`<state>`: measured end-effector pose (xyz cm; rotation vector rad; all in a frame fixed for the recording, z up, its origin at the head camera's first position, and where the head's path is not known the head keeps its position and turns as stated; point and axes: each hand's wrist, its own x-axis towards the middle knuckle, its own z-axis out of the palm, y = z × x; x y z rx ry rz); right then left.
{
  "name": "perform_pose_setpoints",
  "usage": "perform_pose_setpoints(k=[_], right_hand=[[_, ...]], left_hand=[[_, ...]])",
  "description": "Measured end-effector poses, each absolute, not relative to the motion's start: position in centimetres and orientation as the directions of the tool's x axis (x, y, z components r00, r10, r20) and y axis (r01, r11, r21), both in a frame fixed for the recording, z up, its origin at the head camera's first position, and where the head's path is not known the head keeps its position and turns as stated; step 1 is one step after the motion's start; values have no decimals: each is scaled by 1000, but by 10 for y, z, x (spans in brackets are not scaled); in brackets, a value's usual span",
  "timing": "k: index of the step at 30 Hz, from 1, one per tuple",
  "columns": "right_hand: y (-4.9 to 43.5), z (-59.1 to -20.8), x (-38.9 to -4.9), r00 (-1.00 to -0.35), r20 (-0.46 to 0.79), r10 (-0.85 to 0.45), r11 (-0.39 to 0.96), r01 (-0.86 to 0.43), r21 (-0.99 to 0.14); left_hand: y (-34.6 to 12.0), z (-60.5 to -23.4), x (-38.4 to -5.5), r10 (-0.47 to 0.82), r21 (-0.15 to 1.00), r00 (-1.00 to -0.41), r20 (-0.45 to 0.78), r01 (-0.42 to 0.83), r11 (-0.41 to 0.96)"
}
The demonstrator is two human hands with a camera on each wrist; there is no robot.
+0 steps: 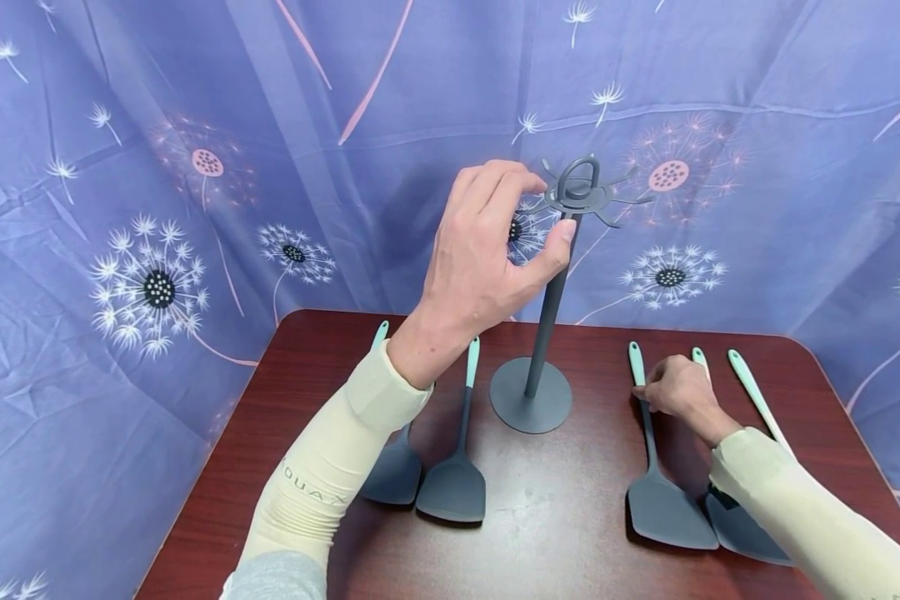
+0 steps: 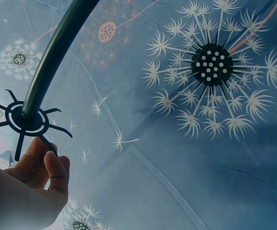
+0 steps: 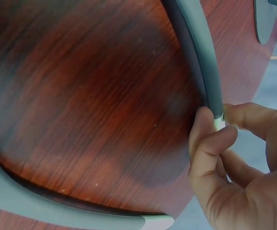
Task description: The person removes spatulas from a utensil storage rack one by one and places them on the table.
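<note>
A dark grey utensil rack [image 1: 547,333] stands upright on its round base, with a ring and several curved hooks on top. My left hand [image 1: 480,242] is raised at the rack's top, its thumb and fingers around one hook [image 2: 47,143]. At the right of the table, my right hand [image 1: 675,387] pinches a grey spatula [image 1: 650,442] where its mint-green handle meets the grey shaft. The spatula's broad blade lies on the table. In the right wrist view, thumb and fingertips sit on both sides of the shaft [image 3: 207,62].
Two more spatulas lie left of the rack; one [image 1: 457,487] shows fully and the other [image 1: 393,475] is partly behind my left arm. Beside my right forearm are two more mint-green handles [image 1: 750,383]. A patterned blue cloth [image 1: 390,208] hangs behind the reddish-brown table [image 1: 555,508].
</note>
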<state>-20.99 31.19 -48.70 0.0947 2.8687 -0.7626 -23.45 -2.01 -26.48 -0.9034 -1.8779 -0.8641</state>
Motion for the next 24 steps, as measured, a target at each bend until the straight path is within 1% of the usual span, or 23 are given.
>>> perform_pose_setpoints(k=[24], right_hand=[[310,-491,-208,-975,-209,75,844,174,-508]], left_hand=[[-22,-265,-236,241,221,-373,896,845,486]])
